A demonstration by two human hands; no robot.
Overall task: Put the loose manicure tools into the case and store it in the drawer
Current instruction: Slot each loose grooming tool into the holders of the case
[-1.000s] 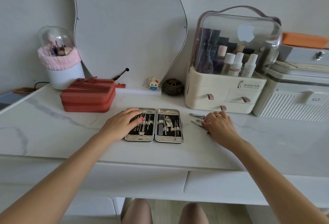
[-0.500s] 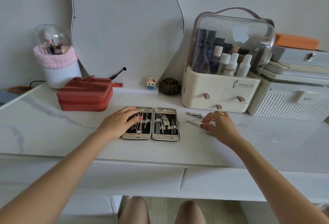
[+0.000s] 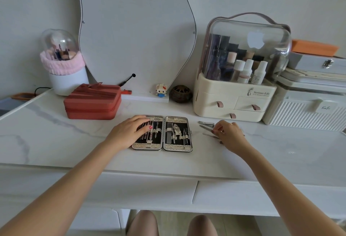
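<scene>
Left hand [image 3: 129,132], head view: lies palm down w/ fingers straight over the left half of the manicure case [image 3: 162,133], pressing on it, nothing gripped. Right hand [image 3: 229,134] sits on the tabletop [image 3: 56,138] right of the case, fingers curled down over the loose tools; fingertips seem to pinch the thin pointed file [image 3: 205,127], but the contact is small and partly hidden, so can't tell for sure. A ring shows on one finger.

Case lies open flat, approx mid-table, near the front edge. Two hinged halves side by side, silver woven-look rims, black lining inside. Metal tools sit upright under small straps in both halves: several slim ones in the left half, partly under the left hand; a flat file, a clipper-like piece and thin picks in the right half.

Loose tools lie just right of the case: nail clippers [image 3: 206,123] farthest back, the file just in front of them, and a slim pusher-like tool [image 3: 209,135] nearest, its end going under the right hand.

Drawer fronts [image 3: 243,194] run below the table edge, closed.

Behind: red zip box [image 3: 92,102] at left, cream cosmetics organizer [image 3: 234,102] w/ clear dome at right, wavy mirror [image 3: 134,29] against the wall.
</scene>
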